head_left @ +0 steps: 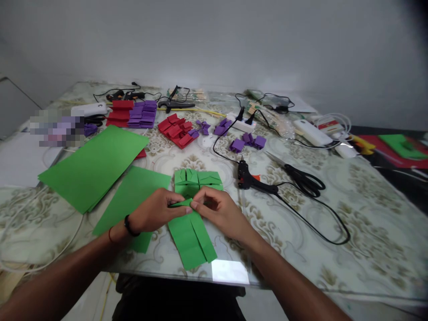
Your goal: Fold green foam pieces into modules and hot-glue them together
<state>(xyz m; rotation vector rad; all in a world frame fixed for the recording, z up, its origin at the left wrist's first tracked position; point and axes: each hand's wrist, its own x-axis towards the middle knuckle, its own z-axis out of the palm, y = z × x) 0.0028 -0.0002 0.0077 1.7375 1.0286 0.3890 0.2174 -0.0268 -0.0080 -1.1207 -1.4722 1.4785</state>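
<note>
Between my two hands is a strip of green paper, its top edge folded and a crease running down its length. My left hand pinches the folded edge from the left, thumb on top. From the right, my right hand grips the same edge between thumb and fingers. Just beyond my fingers lie folded green paper pieces, partly hidden by my hands. Green sheets lie under and beside my left wrist, with a larger stack of green sheets farther left.
Right of my hands lie a black hot glue gun with its cord and black-handled scissors. Folded purple pieces and red pieces sit farther back. A white power strip has plugs in it. The table's front edge is near me.
</note>
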